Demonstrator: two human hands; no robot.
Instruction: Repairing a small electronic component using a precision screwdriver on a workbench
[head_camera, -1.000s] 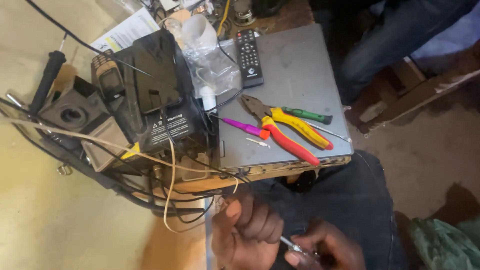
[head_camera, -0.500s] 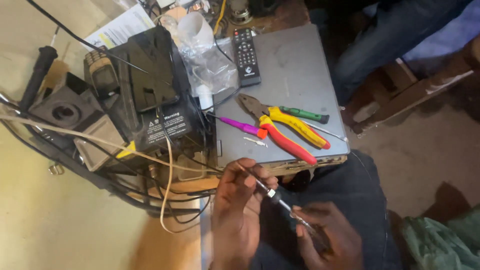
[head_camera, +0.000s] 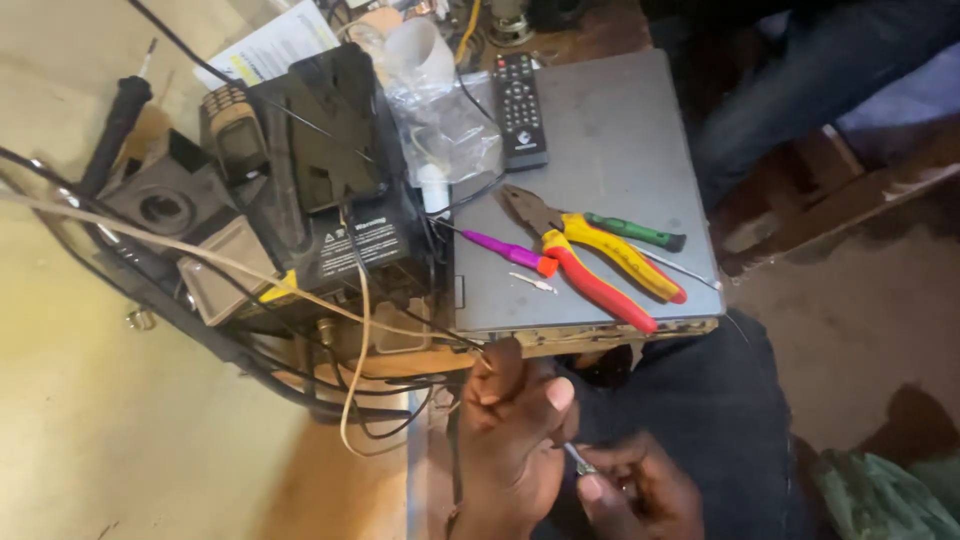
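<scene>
- Thin silvery metal pin (head_camera: 578, 459), short and slightly slanted, sits low in the head view above the person's dark-trousered lap (head_camera: 700, 410), bridging the two hands.
- Left hand (head_camera: 510, 440) is curled loosely around a thin dark wire (head_camera: 455, 470), and its thumb and forefinger pinch the upper end of the pin.
- Right hand (head_camera: 640, 495) grips the pin's lower end between fingertips (head_camera: 592, 487); what lies deeper in that fist is hidden.
- Just above the hands runs the front edge of a flat grey metal player case (head_camera: 610, 150), lying like a tabletop.
- On the case lie red-and-yellow-handled pliers (head_camera: 590, 262), touching a green-handled screwdriver (head_camera: 640, 232) and a magenta-handled screwdriver (head_camera: 505, 250), with a small pale scrap (head_camera: 532, 284) just beside them.
- Farther back on the case rests a black remote control (head_camera: 520, 108), next to a crumpled clear plastic bag (head_camera: 445, 130).
- Left of the case stands a black boxy power adapter (head_camera: 335, 190) amid tangled black and cream cables (head_camera: 350, 370), near a dark-handled soldering iron (head_camera: 112, 130).
- Sandy bare floor (head_camera: 120, 450) spreads to the left.
</scene>
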